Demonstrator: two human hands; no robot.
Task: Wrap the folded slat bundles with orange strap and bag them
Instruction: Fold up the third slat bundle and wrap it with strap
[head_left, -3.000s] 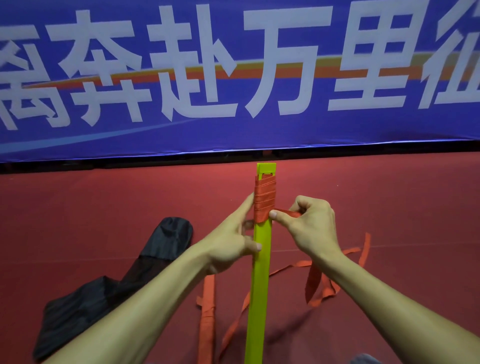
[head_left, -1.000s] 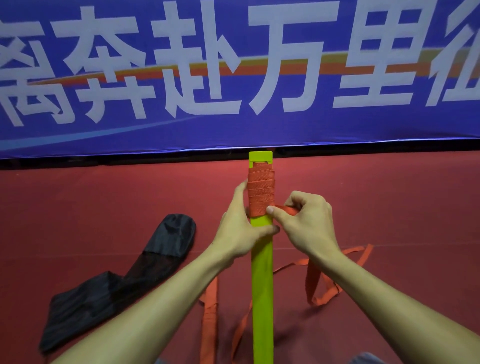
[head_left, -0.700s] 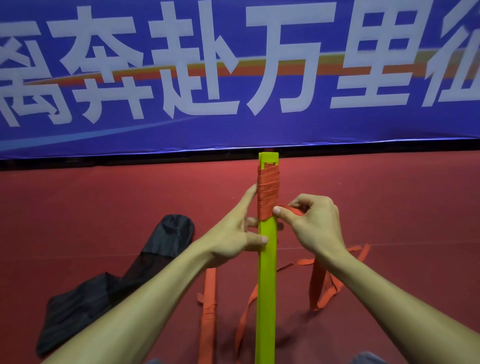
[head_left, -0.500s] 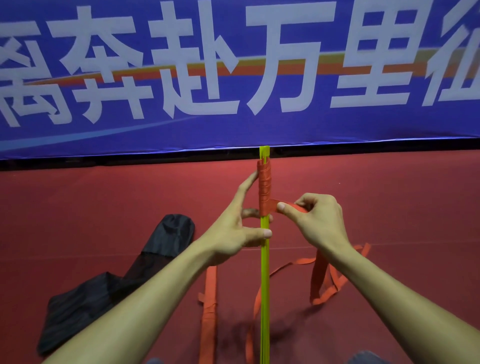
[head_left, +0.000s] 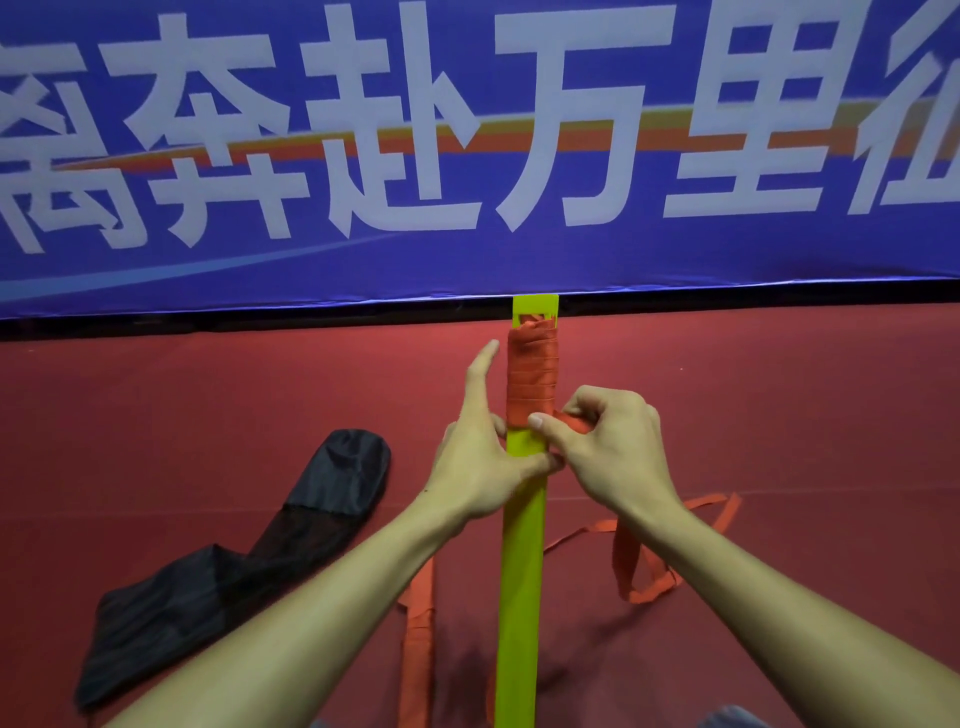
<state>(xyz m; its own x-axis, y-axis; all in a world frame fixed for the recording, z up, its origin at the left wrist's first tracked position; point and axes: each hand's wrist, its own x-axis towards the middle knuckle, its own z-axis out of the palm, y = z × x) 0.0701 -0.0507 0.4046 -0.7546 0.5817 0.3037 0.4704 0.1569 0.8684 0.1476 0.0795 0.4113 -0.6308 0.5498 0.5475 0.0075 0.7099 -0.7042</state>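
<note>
bundle (head_left: 521, 571): yellow-green, mid-frame, long axis runs up the view. Top end sits against the banner's lower edge, bottom end runs out of frame.
strap (head_left: 532, 379): orange, wound in stacked turns round the bundle's upper part. A short bare tip of the bundle shows above the wrap, and the rest below it is bare.
strap tail: leaves the wrap's lower right edge and goes into the right hand. Loose loops lie on the floor right of the bundle, and another stretch lies left of it near the bottom of frame.
left hand (head_left: 483, 467): grips the bundle just under the wrap. Thumb lies across the front face, index is straight up along the wrap's left side, other fingers are behind, mostly hidden.
right hand (head_left: 613, 457): just right of the bundle, fingers curled, thumb and fingers pinching the strap at the wrap's bottom edge. Thumb tip touches the wrap.
bag (head_left: 234, 561): black, limp, flat on the floor, left of the left forearm, apart from the bundle.
floor (head_left: 779, 415): red.
banner (head_left: 467, 156): blue, large white characters, spans the background.
</note>
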